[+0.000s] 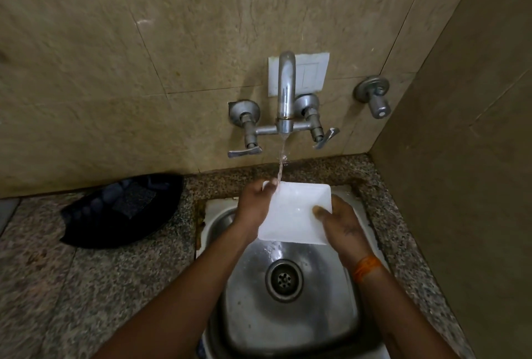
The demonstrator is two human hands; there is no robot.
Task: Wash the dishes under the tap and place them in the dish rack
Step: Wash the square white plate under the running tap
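A white rectangular plate [293,211] is held over the steel sink [288,315], under the tap [285,93]. A thin stream of water [281,162] runs from the spout onto the plate's far left corner. My left hand [254,206] grips the plate's left edge, with fingers over that wet corner. My right hand [341,223] holds the right edge, thumb pressed on the plate's face. An orange thread is tied round my right wrist. The drain [284,279] shows below the plate.
A dark dish rack [121,209] lies on the speckled granite counter [86,286] left of the sink. Two lever handles [244,152] [326,137] flank the tap. A separate valve [374,96] sticks out of the tiled wall at right. A side wall stands close on the right.
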